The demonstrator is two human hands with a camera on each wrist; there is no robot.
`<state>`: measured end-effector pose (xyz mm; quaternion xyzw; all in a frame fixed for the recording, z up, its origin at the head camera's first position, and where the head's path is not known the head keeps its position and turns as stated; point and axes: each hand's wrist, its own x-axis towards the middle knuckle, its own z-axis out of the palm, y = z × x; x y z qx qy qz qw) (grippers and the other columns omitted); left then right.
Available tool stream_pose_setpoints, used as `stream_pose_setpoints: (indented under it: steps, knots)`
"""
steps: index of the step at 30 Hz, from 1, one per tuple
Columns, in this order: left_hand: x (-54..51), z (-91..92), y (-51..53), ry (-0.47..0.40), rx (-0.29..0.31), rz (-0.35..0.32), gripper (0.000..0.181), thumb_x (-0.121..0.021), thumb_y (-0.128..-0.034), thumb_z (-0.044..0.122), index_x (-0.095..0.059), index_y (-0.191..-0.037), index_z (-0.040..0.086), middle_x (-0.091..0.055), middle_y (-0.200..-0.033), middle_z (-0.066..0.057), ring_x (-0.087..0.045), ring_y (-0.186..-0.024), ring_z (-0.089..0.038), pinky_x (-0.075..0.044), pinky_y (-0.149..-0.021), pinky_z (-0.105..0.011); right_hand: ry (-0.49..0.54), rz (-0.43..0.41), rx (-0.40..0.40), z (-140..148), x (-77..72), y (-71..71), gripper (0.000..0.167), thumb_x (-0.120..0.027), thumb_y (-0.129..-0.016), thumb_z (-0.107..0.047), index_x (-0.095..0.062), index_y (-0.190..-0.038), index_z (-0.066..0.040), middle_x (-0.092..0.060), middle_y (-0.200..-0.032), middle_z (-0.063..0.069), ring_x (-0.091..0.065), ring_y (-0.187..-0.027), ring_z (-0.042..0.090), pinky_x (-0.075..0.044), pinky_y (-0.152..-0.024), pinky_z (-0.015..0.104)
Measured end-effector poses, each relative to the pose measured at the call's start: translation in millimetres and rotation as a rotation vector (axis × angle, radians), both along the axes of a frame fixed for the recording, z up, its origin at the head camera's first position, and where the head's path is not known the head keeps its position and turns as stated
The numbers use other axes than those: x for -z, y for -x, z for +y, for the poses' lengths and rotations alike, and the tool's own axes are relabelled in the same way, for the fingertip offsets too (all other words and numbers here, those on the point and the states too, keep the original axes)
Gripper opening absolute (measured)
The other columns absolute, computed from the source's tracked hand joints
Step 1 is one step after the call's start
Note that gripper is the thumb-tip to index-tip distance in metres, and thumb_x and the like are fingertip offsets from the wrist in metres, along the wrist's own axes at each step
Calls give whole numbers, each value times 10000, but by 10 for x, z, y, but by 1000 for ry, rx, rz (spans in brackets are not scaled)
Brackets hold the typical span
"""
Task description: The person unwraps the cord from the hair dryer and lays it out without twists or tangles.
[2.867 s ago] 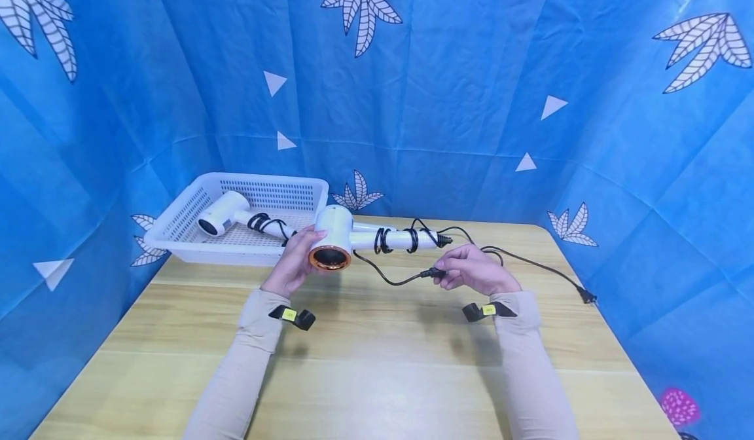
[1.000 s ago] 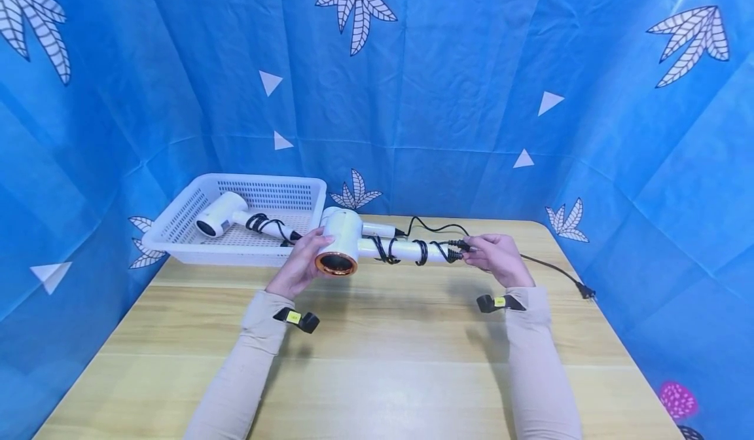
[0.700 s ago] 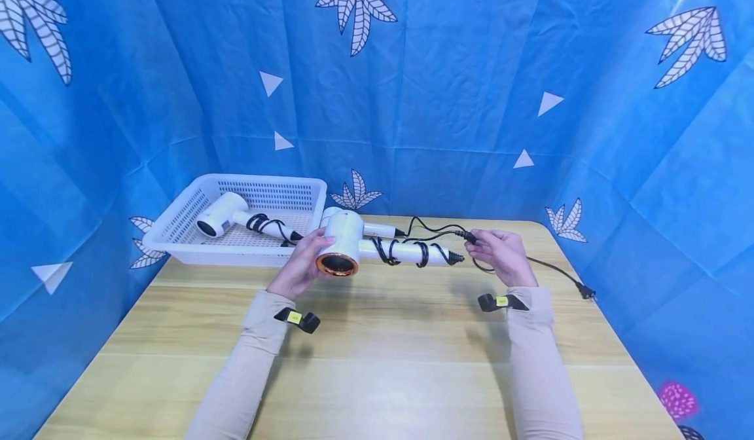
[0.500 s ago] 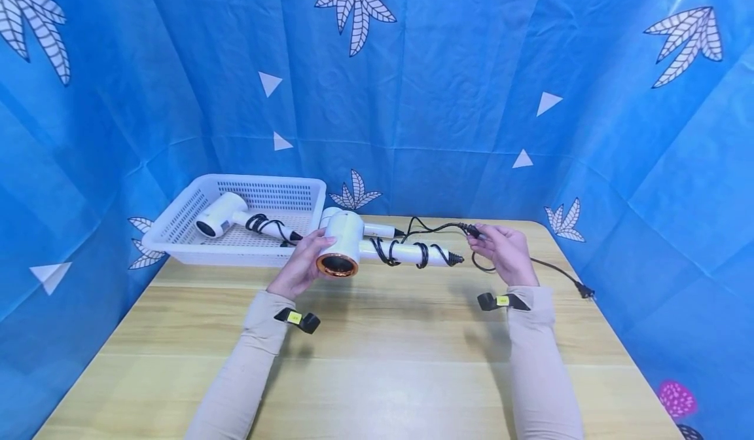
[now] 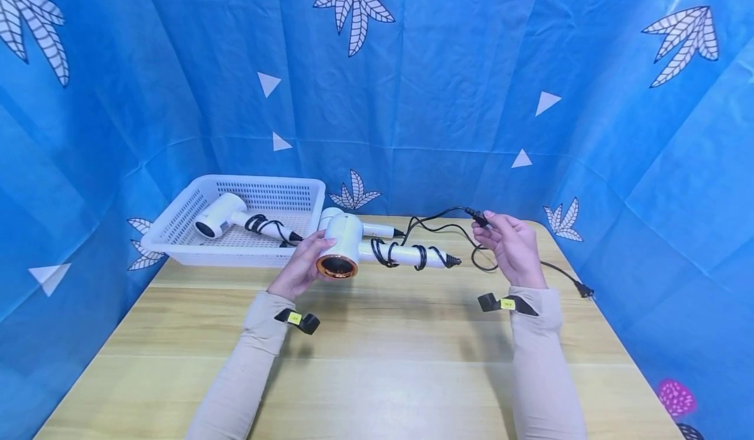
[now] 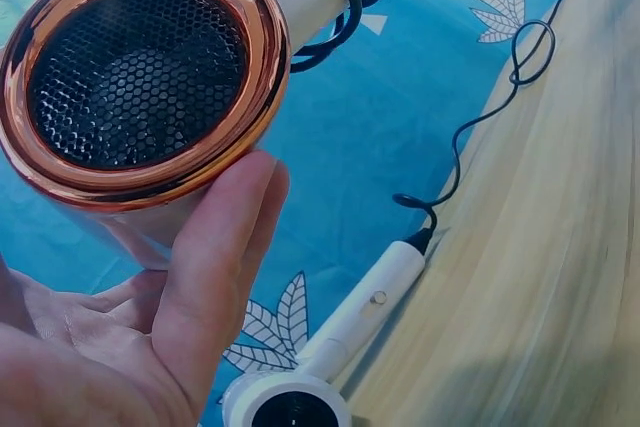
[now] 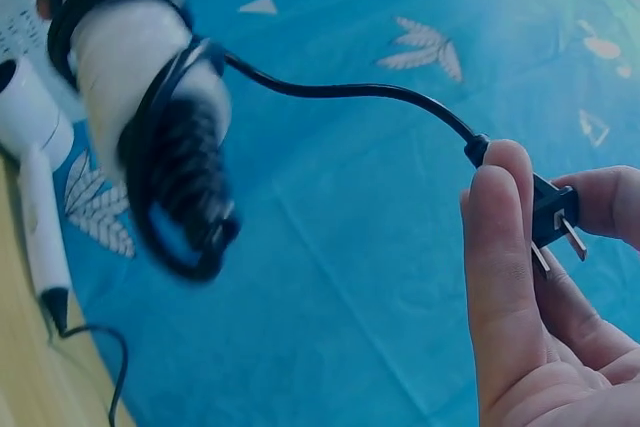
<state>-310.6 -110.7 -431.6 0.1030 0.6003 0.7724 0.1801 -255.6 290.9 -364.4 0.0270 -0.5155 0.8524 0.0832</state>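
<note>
In the head view my left hand (image 5: 299, 268) grips the head of a white hair dryer (image 5: 350, 232) with a copper-coloured ring, held above the table. Its handle points right, with black cord (image 5: 385, 254) wound round it in several loops. The left wrist view shows my fingers against the dryer's barrel, beneath the ring and dark mesh (image 6: 140, 77). To the right, my right hand (image 5: 514, 250) pinches the two-pin plug (image 7: 554, 213) of that cord between thumb and fingers. A free stretch of cord (image 7: 340, 90) runs from the handle to the plug.
Behind the held dryer, a second white hair dryer (image 5: 379, 230) lies on the wooden table (image 5: 377, 361); its cord trails right to a plug (image 5: 584, 291). A white basket (image 5: 226, 255) at back left contains another cord-wrapped dryer (image 5: 220, 216). Blue curtains (image 5: 459, 99) surround the table.
My right hand has moved right and upward with the plug, away from the handle's end, drawing out the cord. The held dryer shifted slightly right and down earlier, and now stays almost still.
</note>
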Motion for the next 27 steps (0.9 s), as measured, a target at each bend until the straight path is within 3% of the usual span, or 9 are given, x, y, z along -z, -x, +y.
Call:
stream_pose_setpoints:
  steps: [15, 22, 27]
  knots:
    - [25, -12, 15, 11, -34, -22, 698, -526, -994, 263, -233, -1583, 31, -598, -1157, -68, -742, -864, -147, -667, -678, -346, 9, 182, -80, -205, -259, -266, 207, -578, -1034, -30, -761, -938, -40, -793, -827, 113, -756, -690, 146, -650, -683, 244]
    - [33, -33, 24, -7, -75, -46, 735, -528, -996, 260, -191, -1618, 57, -536, -1266, -108, -725, -898, -140, -667, -720, -361, -13, 262, -199, -228, -319, -382, 292, -491, -1047, 18, -770, -978, -39, -799, -847, 119, -756, -690, 145, -649, -685, 249]
    - [7, -49, 17, -14, -99, -34, 715, -534, -996, 272, -225, -1600, 47, -556, -1252, -95, -724, -907, -128, -665, -733, -355, -48, 274, -329, -187, -326, -405, 351, -444, -1046, 50, -779, -994, -39, -805, -881, 116, -764, -712, 131, -647, -685, 245]
